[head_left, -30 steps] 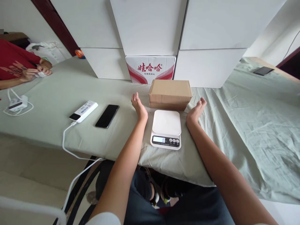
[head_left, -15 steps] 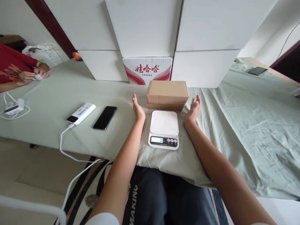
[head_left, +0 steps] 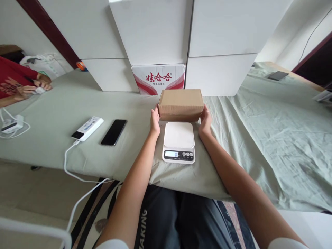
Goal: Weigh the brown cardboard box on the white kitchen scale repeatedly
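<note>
A closed brown cardboard box sits on the cloth just behind a white kitchen scale. The scale's lit display seems to read 0, and its platform bears nothing. My left hand is against the box's left end, while my right hand is against the right end. Between them, the two palms hold the box, with some fingertips hidden behind its ends. My forearms pass on either side of the scale.
White boxes stand stacked behind, with a red-and-white printed carton among them. Left lie a black phone and a white device with a cable. A person in a red shirt handles something white at far left.
My hands have moved inward from beside the box to its two ends and now touch it. The view has shifted slightly.
</note>
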Tool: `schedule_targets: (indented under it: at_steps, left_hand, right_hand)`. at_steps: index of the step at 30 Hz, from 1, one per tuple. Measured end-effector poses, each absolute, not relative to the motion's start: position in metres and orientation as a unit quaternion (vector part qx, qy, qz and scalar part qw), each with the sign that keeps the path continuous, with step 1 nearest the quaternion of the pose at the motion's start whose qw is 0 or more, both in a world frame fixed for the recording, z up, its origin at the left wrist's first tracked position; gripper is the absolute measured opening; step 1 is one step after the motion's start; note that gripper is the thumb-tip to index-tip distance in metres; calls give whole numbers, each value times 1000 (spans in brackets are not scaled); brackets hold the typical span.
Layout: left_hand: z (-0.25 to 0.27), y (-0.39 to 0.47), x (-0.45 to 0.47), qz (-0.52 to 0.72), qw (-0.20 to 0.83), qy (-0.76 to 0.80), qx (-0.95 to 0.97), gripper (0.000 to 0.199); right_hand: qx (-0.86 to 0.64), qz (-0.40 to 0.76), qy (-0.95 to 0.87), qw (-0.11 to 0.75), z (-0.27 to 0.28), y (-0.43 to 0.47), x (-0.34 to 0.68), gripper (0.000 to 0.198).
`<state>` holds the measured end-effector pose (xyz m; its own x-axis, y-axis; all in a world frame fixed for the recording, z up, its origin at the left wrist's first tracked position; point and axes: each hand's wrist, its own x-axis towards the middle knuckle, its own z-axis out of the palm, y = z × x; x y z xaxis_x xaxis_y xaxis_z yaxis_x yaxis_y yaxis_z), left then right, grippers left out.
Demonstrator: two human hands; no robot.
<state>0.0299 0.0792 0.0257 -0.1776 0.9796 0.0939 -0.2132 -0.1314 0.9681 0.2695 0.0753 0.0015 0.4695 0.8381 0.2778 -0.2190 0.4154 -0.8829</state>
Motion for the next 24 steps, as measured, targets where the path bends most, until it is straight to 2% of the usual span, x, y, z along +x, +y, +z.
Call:
schedule_targets:
  at_steps: [3,9,12,16,20,24]
  left_hand:
    - [22,81,32,620,480,452,425,97]
    - [13,88,34,657,460,437,407,96]
    - [15,85,33,708,405,414,404,94]
    - [26,72,26,777,317,389,380,80]
    - [38,60,19,800,280,382,369,73]
    - [43,52,19,798,263,395,371,70]
  right_hand:
    - [-381,372,-439,723,2,76,267,63]
    - [-378,376,-469,704,6,71,263,79]
    - [-368,358,-499,698,21,60,263,75]
    - [-355,325,-533,696,45,27,269,69]
    - [-359,327,-558,673,47,-12,275,64]
    - [-389,331,-520,685,38,-38,270,60]
